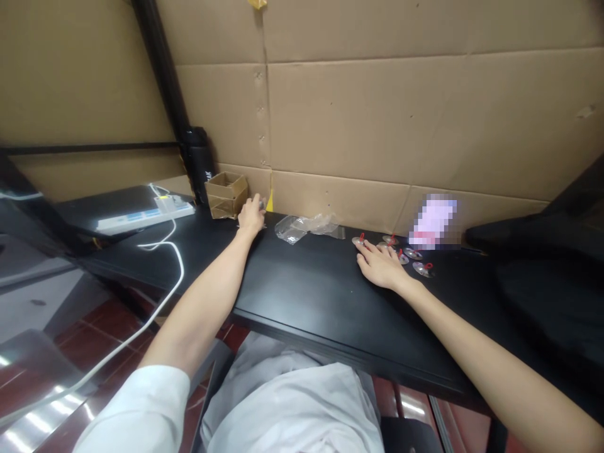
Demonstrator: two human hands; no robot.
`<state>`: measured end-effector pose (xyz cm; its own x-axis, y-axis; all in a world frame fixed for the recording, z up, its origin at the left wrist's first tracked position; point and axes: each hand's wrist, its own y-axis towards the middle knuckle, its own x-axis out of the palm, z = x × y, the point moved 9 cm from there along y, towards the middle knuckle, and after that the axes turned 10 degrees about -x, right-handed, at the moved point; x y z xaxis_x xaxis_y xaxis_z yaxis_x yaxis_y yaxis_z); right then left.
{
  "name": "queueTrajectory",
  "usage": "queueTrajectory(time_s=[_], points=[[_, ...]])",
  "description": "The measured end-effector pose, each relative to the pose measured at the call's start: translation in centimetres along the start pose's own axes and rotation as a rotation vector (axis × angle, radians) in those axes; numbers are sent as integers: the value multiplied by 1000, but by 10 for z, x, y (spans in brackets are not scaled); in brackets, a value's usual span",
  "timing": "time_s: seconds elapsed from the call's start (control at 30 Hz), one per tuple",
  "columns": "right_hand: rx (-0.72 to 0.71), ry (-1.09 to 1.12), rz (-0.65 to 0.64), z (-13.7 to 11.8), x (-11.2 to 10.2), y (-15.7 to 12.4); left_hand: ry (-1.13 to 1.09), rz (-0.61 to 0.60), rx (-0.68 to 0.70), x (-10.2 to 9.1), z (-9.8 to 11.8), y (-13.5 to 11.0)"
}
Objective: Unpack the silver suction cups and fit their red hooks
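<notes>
along the far edge of a black desk (330,302), both of the person's hands were seen reaching out in the single head view. the fingers of the left hand (251,217) were pinched together on a small grey item (260,204), too small to be identified, and it was held just beside a cardboard organiser (226,196). the right hand (380,265) was laid flat on the desk, its fingers (372,253) slightly spread, among clear discs with red tabs (413,253) scattered near the far edge. a crumpled clear plastic bag (302,226) was left between the hands. to the left, a white power strip (146,217) and its white cable (165,251) were placed on the desk, and a black bottle (198,165) was stood behind the organiser. a blurred pink item (431,221) was propped against a cardboard wall (358,113).
</notes>
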<state>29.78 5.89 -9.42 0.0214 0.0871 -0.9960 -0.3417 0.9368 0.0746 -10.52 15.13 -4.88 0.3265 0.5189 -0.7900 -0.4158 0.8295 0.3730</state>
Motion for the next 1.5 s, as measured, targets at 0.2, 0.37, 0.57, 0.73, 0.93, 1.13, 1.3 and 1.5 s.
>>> queueTrajectory(time_s=[0.2,0.37,0.57,0.73,0.93,1.13,1.3,1.5], points=[[-13,9,5,1,1,1,-135,113,28,-16,8,-3],[-19,8,18,3,3,2,-350,273,163,-50,40,-12],[-15,9,8,0,1,0,-466,-30,648,-47,127,-68],[-11,21,7,-1,-1,-1,-306,-478,905,-6,155,-117],[0,16,-17,-3,-2,-2,-541,-719,940,-8,164,-138],[10,-8,-40,-4,-3,-3,-702,-609,841,4,171,-128],[7,-33,-39,-3,-1,-2,-1024,-725,708,35,180,-126],[9,-1,-23,-3,-1,-2,-841,-807,880,38,194,-160]])
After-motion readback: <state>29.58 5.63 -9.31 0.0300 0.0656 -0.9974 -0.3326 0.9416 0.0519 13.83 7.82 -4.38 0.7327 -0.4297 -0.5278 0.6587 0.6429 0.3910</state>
